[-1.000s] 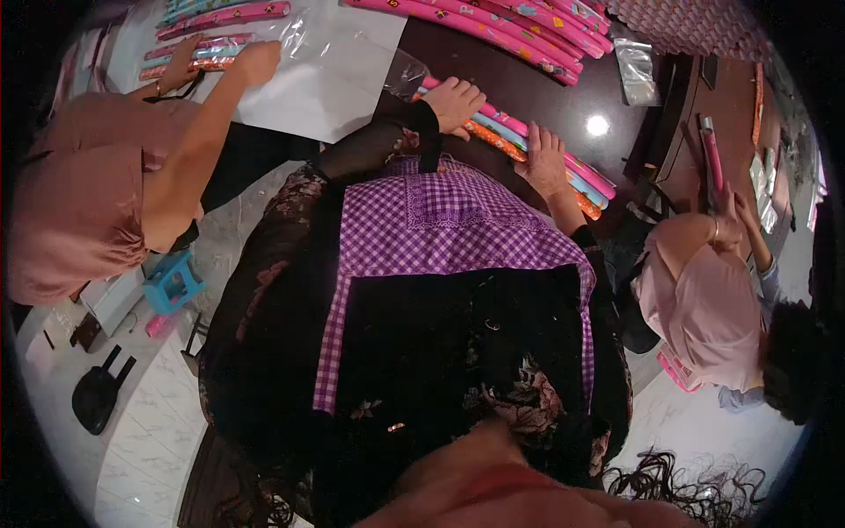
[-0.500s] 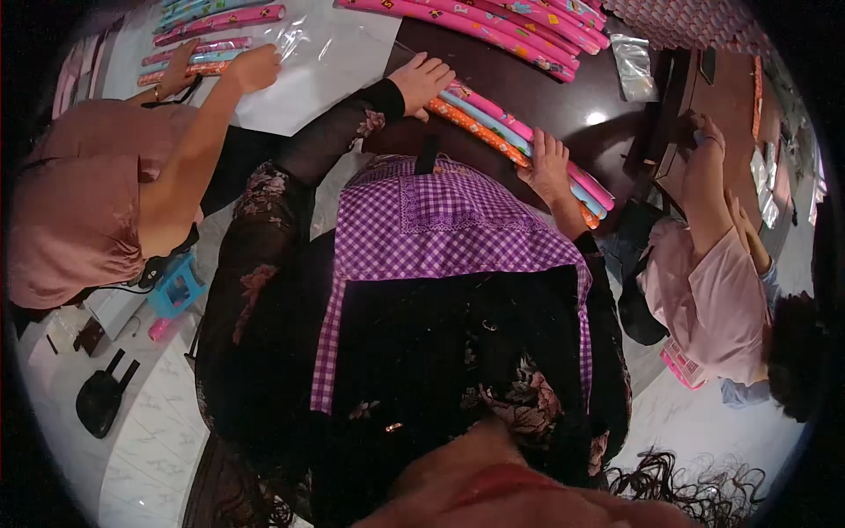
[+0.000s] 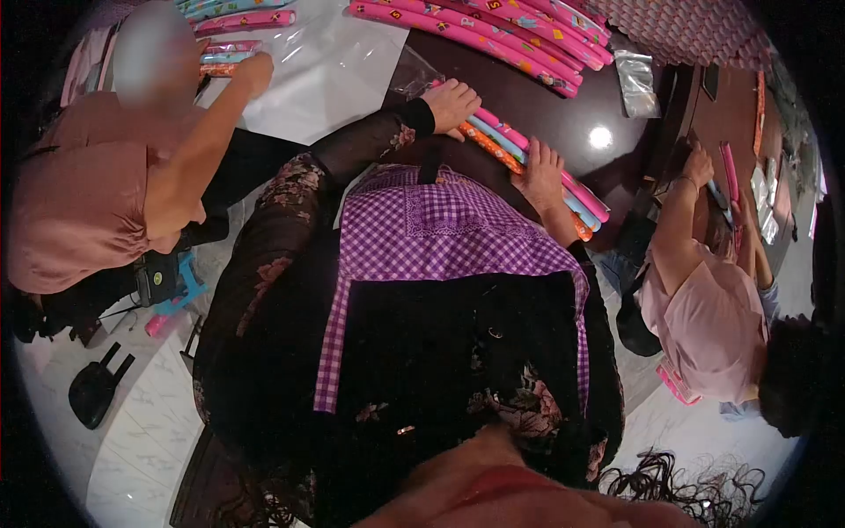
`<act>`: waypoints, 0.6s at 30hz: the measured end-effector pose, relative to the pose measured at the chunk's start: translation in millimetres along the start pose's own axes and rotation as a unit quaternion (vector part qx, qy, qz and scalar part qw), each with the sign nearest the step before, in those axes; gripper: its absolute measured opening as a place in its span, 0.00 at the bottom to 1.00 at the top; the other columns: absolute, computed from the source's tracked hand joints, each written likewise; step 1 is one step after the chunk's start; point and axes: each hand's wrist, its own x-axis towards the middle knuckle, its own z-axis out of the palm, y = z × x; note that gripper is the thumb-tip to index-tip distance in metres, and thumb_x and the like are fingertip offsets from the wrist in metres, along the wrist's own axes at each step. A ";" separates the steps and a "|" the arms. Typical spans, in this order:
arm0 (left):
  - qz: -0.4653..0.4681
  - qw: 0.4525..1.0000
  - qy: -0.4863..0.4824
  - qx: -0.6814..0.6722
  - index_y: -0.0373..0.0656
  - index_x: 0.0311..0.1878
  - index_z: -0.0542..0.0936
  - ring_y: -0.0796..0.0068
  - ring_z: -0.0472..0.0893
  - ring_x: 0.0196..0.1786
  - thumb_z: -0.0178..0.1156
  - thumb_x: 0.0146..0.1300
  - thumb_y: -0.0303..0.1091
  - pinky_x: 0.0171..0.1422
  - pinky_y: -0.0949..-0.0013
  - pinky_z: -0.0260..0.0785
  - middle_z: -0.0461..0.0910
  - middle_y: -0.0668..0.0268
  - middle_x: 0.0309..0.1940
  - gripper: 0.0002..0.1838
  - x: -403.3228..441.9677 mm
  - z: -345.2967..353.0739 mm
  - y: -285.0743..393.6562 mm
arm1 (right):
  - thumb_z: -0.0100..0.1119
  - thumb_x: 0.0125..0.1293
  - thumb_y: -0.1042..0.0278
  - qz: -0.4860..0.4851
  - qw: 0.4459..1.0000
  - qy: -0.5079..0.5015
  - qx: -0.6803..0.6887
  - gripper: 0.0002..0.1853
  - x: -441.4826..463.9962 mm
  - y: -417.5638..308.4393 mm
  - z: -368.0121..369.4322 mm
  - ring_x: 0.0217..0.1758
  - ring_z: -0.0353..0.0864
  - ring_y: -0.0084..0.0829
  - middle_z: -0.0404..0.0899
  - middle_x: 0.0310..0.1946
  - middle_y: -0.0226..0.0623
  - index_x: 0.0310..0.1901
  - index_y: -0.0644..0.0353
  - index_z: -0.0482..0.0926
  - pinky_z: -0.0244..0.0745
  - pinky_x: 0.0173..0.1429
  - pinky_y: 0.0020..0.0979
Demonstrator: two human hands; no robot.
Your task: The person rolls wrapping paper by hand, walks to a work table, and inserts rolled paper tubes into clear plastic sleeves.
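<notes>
Three patterned wrapping paper rolls lie side by side on the dark table in front of me: a pink roll (image 3: 584, 196), a blue roll (image 3: 581, 209) and an orange roll (image 3: 489, 148). My left hand (image 3: 453, 106) is closed over their left end, with its fingers across the top. Clear plastic (image 3: 414, 77) shows just left of that hand; whether it covers the roll ends I cannot tell. Farther right, my right hand (image 3: 541, 176) is wrapped over the same rolls, and their right ends stick out past it.
A pile of pink rolls (image 3: 493, 40) lies at the back, beside a stack of clear bags (image 3: 637, 84). At left, a person (image 3: 97, 176) handles rolls on a white sheet (image 3: 339, 79). Another person (image 3: 704, 308) stands at right with a pink roll (image 3: 730, 172).
My left hand has slid right along the rolls, and more clear plastic shows beside it. The person at left leans in farther. A pink roll now shows upright by the person at right.
</notes>
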 end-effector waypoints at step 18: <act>-0.052 0.986 -0.150 -0.051 0.44 0.74 0.48 0.53 0.45 0.76 0.68 0.42 0.66 0.76 0.45 0.38 0.46 0.55 0.74 0.62 -32.4 -36.4 -35.7 | 0.72 0.38 0.60 0.030 0.999 -0.020 0.029 0.50 -8.0 -2.9 -15.0 0.59 0.64 0.51 0.65 0.58 0.49 0.64 0.64 0.56 0.58 0.63 0.51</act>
